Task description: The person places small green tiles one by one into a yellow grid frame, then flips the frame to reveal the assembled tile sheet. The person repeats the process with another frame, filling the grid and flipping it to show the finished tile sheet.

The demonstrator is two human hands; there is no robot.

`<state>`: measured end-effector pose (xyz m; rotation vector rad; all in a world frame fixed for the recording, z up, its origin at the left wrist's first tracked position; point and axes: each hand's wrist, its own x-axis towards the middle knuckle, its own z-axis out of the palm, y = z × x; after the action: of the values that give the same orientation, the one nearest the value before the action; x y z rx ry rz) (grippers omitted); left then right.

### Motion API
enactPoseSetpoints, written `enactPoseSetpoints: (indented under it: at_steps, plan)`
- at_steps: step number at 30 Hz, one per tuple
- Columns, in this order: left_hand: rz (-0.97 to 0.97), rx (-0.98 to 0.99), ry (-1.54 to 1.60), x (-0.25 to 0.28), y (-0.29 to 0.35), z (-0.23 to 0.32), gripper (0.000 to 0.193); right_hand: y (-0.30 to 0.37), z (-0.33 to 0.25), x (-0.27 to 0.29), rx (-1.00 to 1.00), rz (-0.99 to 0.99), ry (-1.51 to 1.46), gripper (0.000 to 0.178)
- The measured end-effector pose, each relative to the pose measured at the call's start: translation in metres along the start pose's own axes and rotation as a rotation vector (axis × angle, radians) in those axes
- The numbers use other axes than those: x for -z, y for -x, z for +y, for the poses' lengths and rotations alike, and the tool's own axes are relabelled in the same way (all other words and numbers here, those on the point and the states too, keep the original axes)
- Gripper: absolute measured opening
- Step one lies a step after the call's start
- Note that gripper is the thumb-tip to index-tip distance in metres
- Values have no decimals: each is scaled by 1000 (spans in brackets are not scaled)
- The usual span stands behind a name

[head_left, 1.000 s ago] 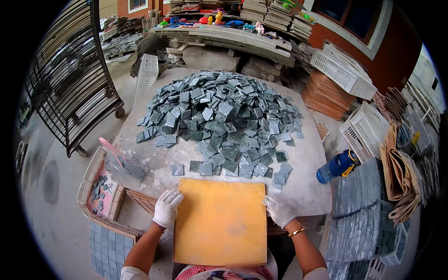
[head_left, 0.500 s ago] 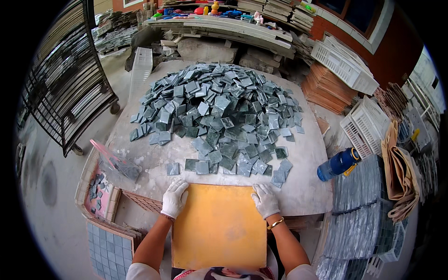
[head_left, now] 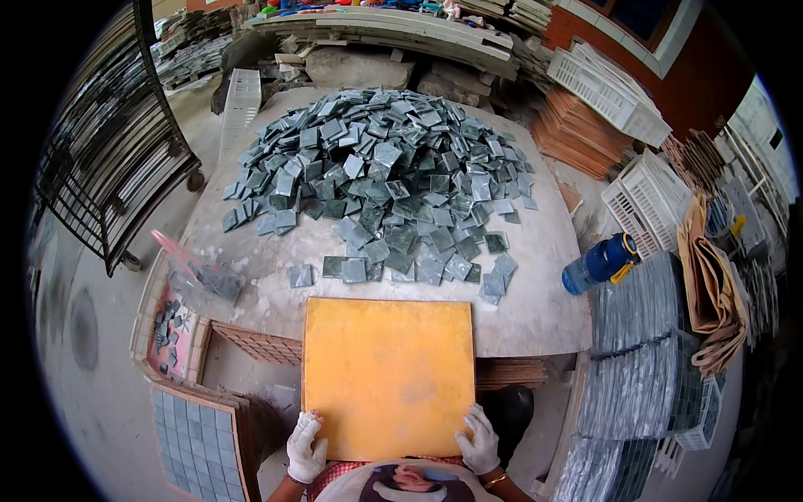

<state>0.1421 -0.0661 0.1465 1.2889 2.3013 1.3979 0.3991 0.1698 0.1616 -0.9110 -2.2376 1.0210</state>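
Observation:
A square yellow-orange board [head_left: 387, 376] lies flat between my body and the table, its far edge at the table's front edge. My left hand [head_left: 307, 448], in a white glove, is at the board's near left corner with bent fingers against the side edge. At the near right corner my right hand [head_left: 478, 441], gloved too, grips the edge, thumb toward the board's top face. Nothing lies on the board. Beyond it, a big heap of square grey-green stone tiles [head_left: 385, 167] covers much of the table [head_left: 535, 322], with several loose tiles nearest me.
A clear bag with pink handles [head_left: 205, 272] sits at the table's left. Below it stand tile-covered sheets [head_left: 196, 443]. On the right are a blue bottle [head_left: 598, 263], stacked tile sheets [head_left: 631, 385] and white crates [head_left: 648, 205]. A black wheeled rack [head_left: 117, 151] stands far left.
Both hands have moved from the board's far corners back toward me, to its near corners. The view has tilted slightly down, and the board's far edge appears higher in the picture.

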Motion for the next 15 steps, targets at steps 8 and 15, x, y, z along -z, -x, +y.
enactPoseSetpoints:
  at_steps: [8, 15]
  plan:
    - [329, 315, 969, 8, -2, 10, 37, -4, -19, 22, -313, 116, -869, 34]
    - [333, -250, 1250, 64, -111, 89, 42, -88, -94, 67, 200, 44, -1309, 66]
